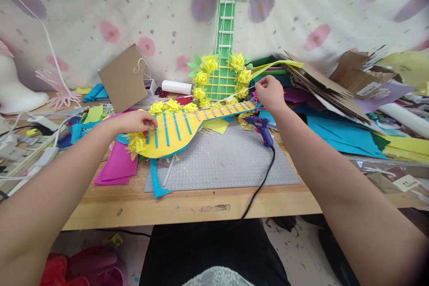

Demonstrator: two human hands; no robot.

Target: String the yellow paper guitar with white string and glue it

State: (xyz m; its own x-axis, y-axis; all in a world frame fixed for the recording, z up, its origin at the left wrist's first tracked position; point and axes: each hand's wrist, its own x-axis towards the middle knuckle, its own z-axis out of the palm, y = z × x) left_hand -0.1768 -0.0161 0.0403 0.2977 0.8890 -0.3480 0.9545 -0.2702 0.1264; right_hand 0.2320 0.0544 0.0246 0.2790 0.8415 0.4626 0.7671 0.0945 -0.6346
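Observation:
A yellow paper guitar (174,132) with a blue edge lies across the work surface, its body to the left and its neck to the right. Blue strips cross the body, pale purple ones the neck, and yellow paper flowers (172,105) trim the far side. My left hand (139,121) rests over the body by the blue strips, fingertips pinched on one end of a thin white string (241,92). Above the end of the neck, my right hand (270,92) pinches the same string and holds it stretched along the guitar. The fingertips' exact hold is too small to make out.
A green paper guitar (225,22) with white strings stands upright behind. The purple glue gun (263,130) lies on the grey cutting mat (221,161), its black cord over the table edge. Magenta sheets (117,167), cardboard (124,78) and blue paper (338,129) crowd the sides.

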